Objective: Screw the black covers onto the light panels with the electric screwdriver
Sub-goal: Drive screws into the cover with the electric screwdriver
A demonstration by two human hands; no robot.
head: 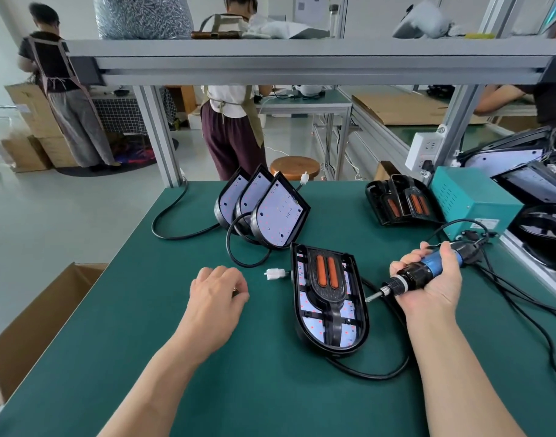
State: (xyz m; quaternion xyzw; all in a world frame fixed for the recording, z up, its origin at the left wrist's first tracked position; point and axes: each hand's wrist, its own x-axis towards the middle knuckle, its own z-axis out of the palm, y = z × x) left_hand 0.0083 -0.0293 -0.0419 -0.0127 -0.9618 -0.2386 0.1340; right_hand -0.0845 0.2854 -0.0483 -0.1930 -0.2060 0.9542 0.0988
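Right hand (434,279) wrapped tight round the electric screwdriver (437,261), thumb on top. Its bit (376,294) pointed left and slightly down, just beside the right rim of the light panel (311,329) and not on any screw hole.

The panel lay flat on the green mat (128,310) in front of me, with the black cover (328,291) seated in it, orange strips up.

Left hand (216,291) was knuckles-up on the mat, left of the panel and apart from it. The fingers were curled down, with a small brass glint at the tips. Possibly a screw; I could not tell whether I had it pinched.

Risks as I judged them:
- Nothing pinned the cover, so driver pressure could shift it off its holes.
- A bit entering at that slant could skid onto the bare LED board.
- The panel's cable (365,372) looped close under the near edge and might rock the housing.
- A loosely held screw could roll off across the mat.
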